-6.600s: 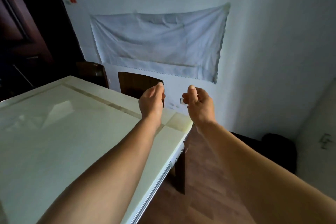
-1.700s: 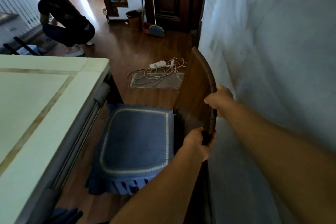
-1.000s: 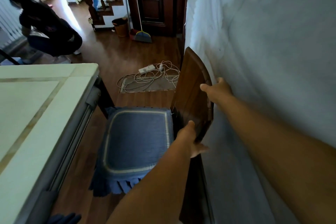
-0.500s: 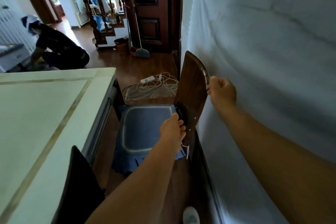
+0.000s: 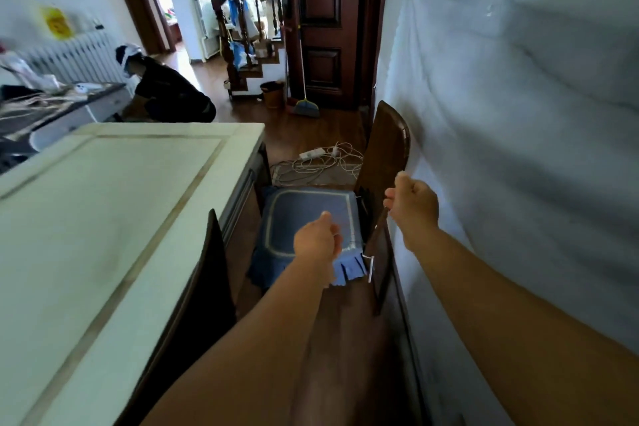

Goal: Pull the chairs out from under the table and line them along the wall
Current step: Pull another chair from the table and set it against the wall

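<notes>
One chair now stands with its back against the wall, blue cushion facing the worktop; a moment ago both my hands were clamped on its backrest, and now both are off it. My left hand hangs above the near edge of the cushion, fingers loosely curled, holding nothing. My right hand is a loose fist just beside the lower backrest, near the wall, also holding nothing that I can make out; whether it brushes the wood I cannot tell. Judgement: this chair is placed and released, so the first unit of the task is done. A second chair shows as a dark backrest at the near edge of the worktop, to the left of and below my left hand, apparently tucked in; its seat is hidden. It lies well apart from either grip, so the next step, as I judge it, is to turn left, take that backrest and draw it clear. Noted hazards: a tangle of cable on the floor beyond the placed chair, and a narrow lane between worktop and wall. Another person crouches far off, clear of the lane.
</notes>
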The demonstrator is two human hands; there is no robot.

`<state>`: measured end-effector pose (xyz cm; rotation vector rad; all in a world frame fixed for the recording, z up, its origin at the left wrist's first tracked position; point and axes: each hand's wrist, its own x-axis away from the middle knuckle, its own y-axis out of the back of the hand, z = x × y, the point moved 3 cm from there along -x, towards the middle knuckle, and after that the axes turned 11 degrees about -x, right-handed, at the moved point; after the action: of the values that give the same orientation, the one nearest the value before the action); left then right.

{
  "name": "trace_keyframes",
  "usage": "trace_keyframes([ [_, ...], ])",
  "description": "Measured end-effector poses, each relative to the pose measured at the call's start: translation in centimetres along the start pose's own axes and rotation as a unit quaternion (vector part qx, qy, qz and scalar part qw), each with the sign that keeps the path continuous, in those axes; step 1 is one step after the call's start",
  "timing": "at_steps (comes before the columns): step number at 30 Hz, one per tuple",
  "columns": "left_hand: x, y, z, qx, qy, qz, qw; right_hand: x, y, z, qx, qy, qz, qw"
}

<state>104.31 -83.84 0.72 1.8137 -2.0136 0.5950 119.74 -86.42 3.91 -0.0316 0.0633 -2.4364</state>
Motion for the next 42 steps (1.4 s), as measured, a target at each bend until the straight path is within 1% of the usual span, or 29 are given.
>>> trace_keyframes([
  [2, 1.5, 1.1, 0.5, 0.002, -0.009, -0.019, 1.000, 1.6, -0.1, -0.5, 0.003, -0.008, 0.022, 1.000],
  [6, 4.7, 4.3, 1.9, -0.008, -0.028, -0.086, 0.996, 4.9, -1.0, -1.8, -0.002, -0.030, 0.071, 0.997],
  [8, 5.9, 6.5, 2.6, -0.021, -0.041, -0.122, 0.992, 6.6, -1.9, -2.3, 0.014, -0.037, 0.105, 0.994],
  [11, 7.6, 10.2, 3.2, -0.045, -0.057, -0.171, 0.983, 9.4, -3.9, -2.9, 0.029, -0.047, 0.152, 0.987],
  [14, 9.2, 14.5, 3.4, -0.060, -0.072, -0.237, 0.967, 12.4, -6.7, -2.8, 0.048, -0.057, 0.210, 0.975],
  [18, 10.4, 18.8, 3.9, -0.064, -0.068, -0.290, 0.952, 15.5, -10.4, -2.6, 0.068, -0.057, 0.270, 0.959],
  [20, 10.6, 20.8, 4.3, -0.090, -0.069, -0.313, 0.943, 17.1, -12.4, -2.9, 0.084, -0.059, 0.294, 0.950],
  [22, 10.6, 22.7, 4.7, -0.159, -0.069, -0.324, 0.930, 18.6, -14.3, -3.6, 0.093, -0.073, 0.323, 0.939],
  [24, 10.5, 24.1, 5.4, -0.241, -0.056, -0.312, 0.917, 19.6, -15.6, -4.5, 0.106, -0.095, 0.339, 0.930],
  [26, 10.2, 25.1, 6.2, -0.305, -0.026, -0.275, 0.911, 20.3, -16.5, -5.4, 0.124, -0.118, 0.344, 0.923],
  [30, 9.3, 27.0, 7.5, -0.394, 0.020, -0.207, 0.895, 21.5, -18.6, -7.2, 0.151, -0.145, 0.354, 0.912],
  [34, 8.6, 27.9, 7.4, -0.418, 0.006, -0.163, 0.894, 22.3, -20.6, -8.8, 0.169, -0.171, 0.350, 0.905],
  [37, 8.1, 28.0, 7.5, -0.425, -0.009, -0.111, 0.899, 22.9, -21.9, -9.8, 0.185, -0.178, 0.335, 0.907],
  [42, 7.2, 28.4, 7.9, -0.473, -0.031, -0.074, 0.877, 22.9, -23.1, -10.9, 0.185, -0.191, 0.312, 0.912],
])
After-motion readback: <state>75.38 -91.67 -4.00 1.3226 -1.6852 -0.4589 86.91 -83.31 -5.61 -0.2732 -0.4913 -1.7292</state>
